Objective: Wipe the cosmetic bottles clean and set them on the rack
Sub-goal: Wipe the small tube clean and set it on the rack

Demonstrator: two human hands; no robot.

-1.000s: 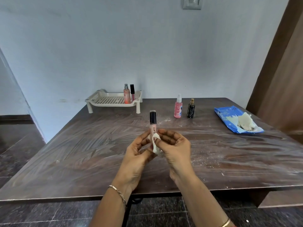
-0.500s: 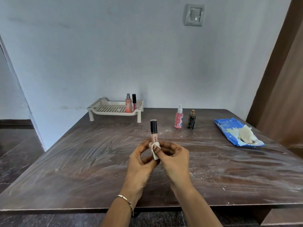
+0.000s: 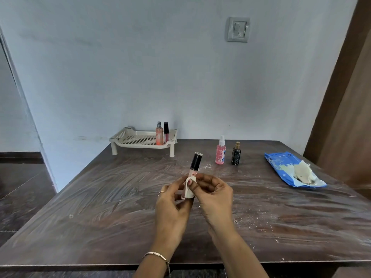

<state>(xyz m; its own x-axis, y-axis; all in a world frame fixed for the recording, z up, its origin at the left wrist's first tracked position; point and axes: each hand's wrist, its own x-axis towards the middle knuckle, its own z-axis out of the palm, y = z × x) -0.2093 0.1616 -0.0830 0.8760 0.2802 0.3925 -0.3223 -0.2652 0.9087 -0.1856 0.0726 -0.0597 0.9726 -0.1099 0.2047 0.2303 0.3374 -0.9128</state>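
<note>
Pale wall (image 3: 140,67) with a grey light switch (image 3: 238,29) stands behind a dark wooden tabletop (image 3: 100,207), whose surface is streaked with dusty smears and a few white specks.

Over the near middle of the tabletop, both hands hold a lip gloss tube (image 3: 194,164) in the air - black cap up, pink body below, leaning a little to the right. The left hand (image 3: 172,205) has its grip curled round the tube's lower end; a ring shows on one finger and a bracelet (image 3: 158,255) on the wrist. The right hand (image 3: 214,197) has its grip pinched on a white wipe (image 3: 189,187), thumb pressing it against the tube's body, so the wipe wraps the part just under the printed label.

A cream slotted rack (image 3: 138,139) stands at the far edge, left of centre. In its right end a peach spray bottle (image 3: 159,134) and a dark-capped gloss tube (image 3: 166,132) stand upright, just beside each other.

Right of the rack, on the tabletop itself, a pink spray bottle (image 3: 220,153) and a black perfume bottle (image 3: 236,154) stand upright side by side, apart from each other. Farther right lies a blue wet-wipe pack (image 3: 281,167) - open, with a crumpled wipe sticking out of it.
</note>
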